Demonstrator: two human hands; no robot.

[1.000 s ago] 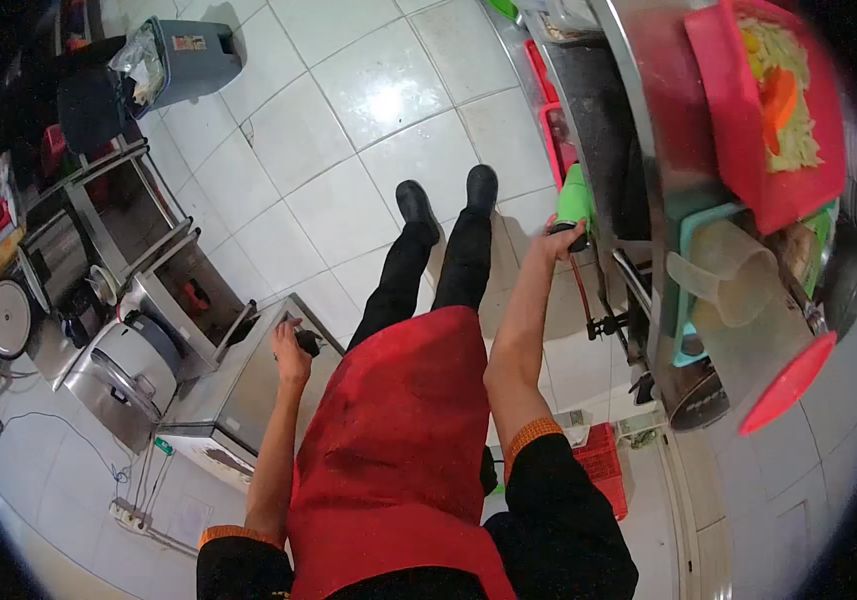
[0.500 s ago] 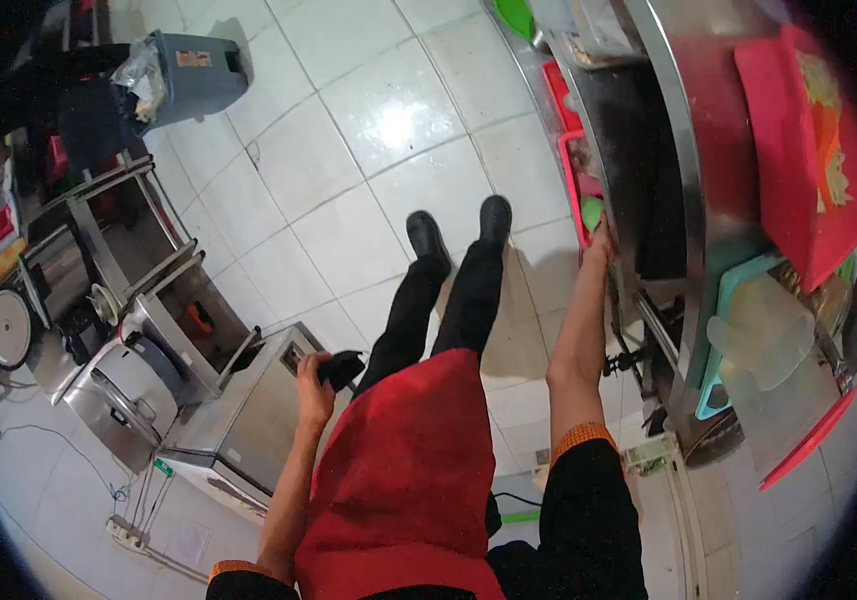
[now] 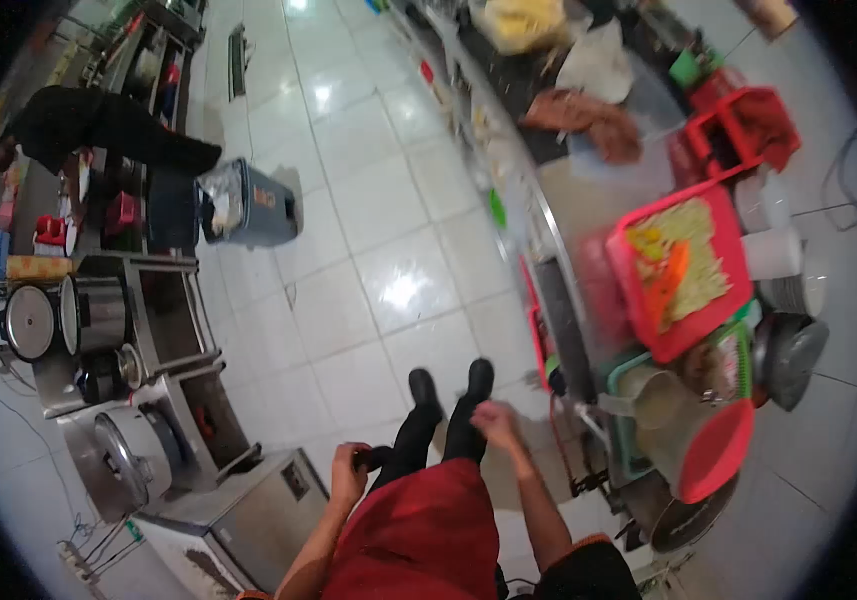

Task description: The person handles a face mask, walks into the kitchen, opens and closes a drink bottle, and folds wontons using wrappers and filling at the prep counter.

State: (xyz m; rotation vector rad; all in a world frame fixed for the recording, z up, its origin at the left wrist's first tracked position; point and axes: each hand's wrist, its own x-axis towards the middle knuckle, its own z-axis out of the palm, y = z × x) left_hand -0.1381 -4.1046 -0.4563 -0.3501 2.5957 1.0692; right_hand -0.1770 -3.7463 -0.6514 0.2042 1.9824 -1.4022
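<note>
My left hand is closed around a small black thing, perhaps cloth; its exact kind does not show. It hovers over the floor, left of my red apron. My right hand is in front of my legs, close to my right shoe, and touches no counter. Motion smears its fingers, so I cannot make out whether it holds anything. To its right, the steel counter bears a pink tray with pale shreds and orange pieces.
A grey bin stands on the tiled floor. At the upper left a person in black is by a counter. Large pots and a rice cooker stand at the left. A red-lidded container is at the right.
My right hand has come out from the shelf under the counter and moved left in front of my legs. The view has tilted up; my left hand still holds the black thing.
</note>
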